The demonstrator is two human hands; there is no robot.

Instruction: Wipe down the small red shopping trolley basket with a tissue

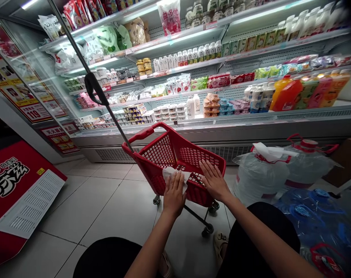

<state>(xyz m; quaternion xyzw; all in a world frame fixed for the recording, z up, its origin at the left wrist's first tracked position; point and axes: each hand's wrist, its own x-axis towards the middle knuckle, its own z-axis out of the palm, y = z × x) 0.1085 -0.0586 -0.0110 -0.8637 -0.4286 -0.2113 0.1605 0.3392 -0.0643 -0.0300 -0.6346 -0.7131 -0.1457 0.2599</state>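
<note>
A small red plastic shopping cart (pixel 189 154) with latticed walls stands in front of me, tilted in view, on dark wheels. My left hand (pixel 175 195) lies over the cart's near rim, fingers extended on a white cloth (pixel 167 173), which it presses against the rim. Part of the cloth is hidden under that hand, and my thumb is along its right side. To the right, my right hand (pixel 214 179) rests flat on the cart's right-hand rim with fingers stretched out and nothing in it. The cart's basket shows no goods inside.
A refrigerated shelf (pixel 175 123) full of drinks and packets runs behind the cart. Large clear water jugs (pixel 259 173) and blue bottles (pixel 308 216) stand at right. A red cabinet (pixel 22 173) is at left. A thin pole with a black grip (pixel 94 88) slants down to the cart.
</note>
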